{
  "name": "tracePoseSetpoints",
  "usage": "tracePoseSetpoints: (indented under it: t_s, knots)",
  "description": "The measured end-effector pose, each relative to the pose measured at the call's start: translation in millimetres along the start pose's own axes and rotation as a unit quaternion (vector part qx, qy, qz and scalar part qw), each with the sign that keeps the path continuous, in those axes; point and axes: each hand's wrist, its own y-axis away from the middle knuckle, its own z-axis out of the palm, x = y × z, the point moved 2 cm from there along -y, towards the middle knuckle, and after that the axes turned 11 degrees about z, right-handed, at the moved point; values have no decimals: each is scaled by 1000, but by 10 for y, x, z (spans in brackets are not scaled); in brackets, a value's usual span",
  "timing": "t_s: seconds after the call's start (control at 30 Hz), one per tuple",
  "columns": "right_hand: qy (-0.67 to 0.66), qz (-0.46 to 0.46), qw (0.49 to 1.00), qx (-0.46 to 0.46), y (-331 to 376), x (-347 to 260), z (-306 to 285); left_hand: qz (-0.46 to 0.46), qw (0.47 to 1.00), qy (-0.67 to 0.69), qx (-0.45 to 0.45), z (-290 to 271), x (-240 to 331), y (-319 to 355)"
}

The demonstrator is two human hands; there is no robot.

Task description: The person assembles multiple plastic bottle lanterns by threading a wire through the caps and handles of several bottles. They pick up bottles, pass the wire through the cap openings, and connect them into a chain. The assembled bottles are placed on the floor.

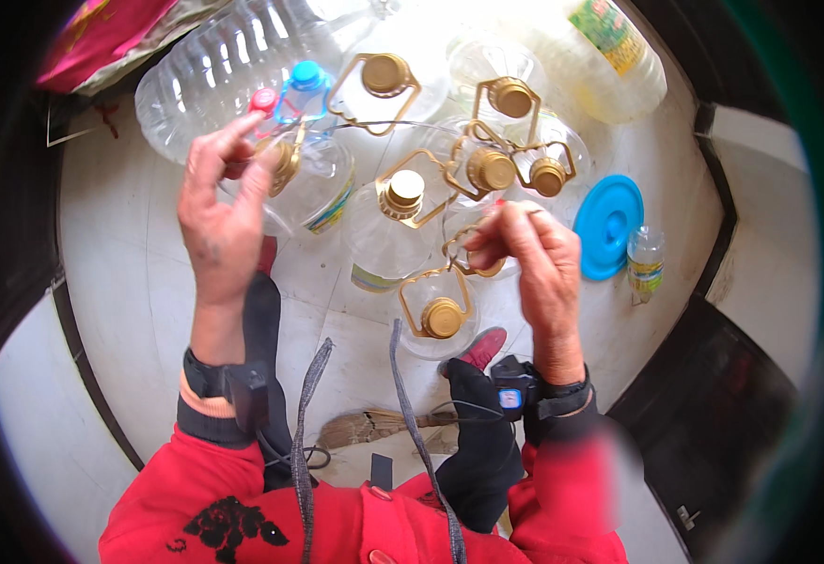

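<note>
My left hand [219, 202] curls its thumb and fingers at the gold cap and handle of a clear plastic jug [337, 174], which leans at the left of the group. A thin dark cord [393, 123] runs from that handle toward the gold handles on the right. Over the front jugs, my right hand [539, 258] is pinched closed where the cord comes down; its fingertips partly hide what they hold. Below it stands a gold-capped jug [442, 318] with its handle raised. Beside that is another jug [402, 195] with a shiny gold cap. Several more gold-capped jugs cluster behind.
Large clear bottles [214, 80] lie at the back, near a blue-capped one [306, 77] and a red-capped one [263, 100]. To the right are a blue round lid [609, 227] and a small bottle [646, 263]. My feet flank the front jugs on the pale tiled floor [139, 282].
</note>
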Motion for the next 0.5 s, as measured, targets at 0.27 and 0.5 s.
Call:
tracePoseSetpoints:
  t_s: [0.27,0.5]
  knots:
    - [227,-207,951,-24,109,-131,118,-59,904,319,-277,753,596,477]
    - [-15,-56,995,-83,-109,285,-441,-236,867,355,-257,1006,262,685]
